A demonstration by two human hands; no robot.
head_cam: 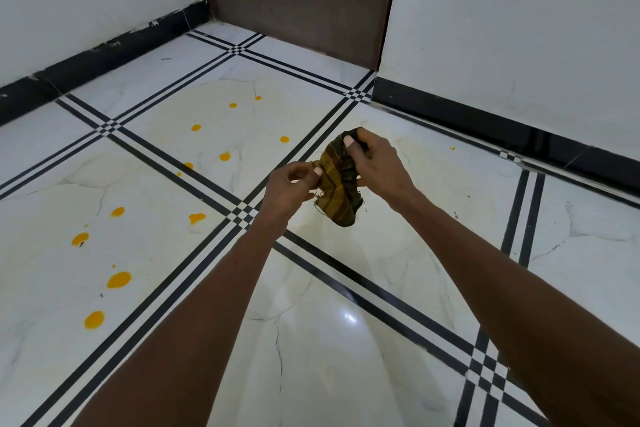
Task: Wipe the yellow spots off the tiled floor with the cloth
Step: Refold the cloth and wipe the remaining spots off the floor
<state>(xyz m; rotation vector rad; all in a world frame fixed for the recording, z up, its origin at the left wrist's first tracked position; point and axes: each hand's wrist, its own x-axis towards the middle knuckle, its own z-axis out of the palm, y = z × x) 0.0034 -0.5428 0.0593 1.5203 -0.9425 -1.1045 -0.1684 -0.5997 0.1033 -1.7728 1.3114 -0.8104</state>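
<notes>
A small crumpled cloth point(341, 189), olive-brown with darker stripes and yellow stains, hangs in the air above the white tiled floor point(329, 340). My right hand point(375, 163) grips its upper part, thumb on top. My left hand point(294, 185) pinches its left edge between thumb and fingers. Several yellow spots lie on the tiles to the left: a large one point(118, 280), another point(94, 319) nearer me, one point(197, 218) by the tile joint, and smaller ones farther off, such as a spot point(224, 156). One tiny yellow spot point(452, 148) sits at the right near the skirting.
Black double lines point(221, 204) cross the floor between tiles. White walls with black skirting point(104, 55) close the left and right sides. A dark brown door point(304, 0) stands shut in the far corner. A faint yellowish smear covers the far middle tile point(242, 90).
</notes>
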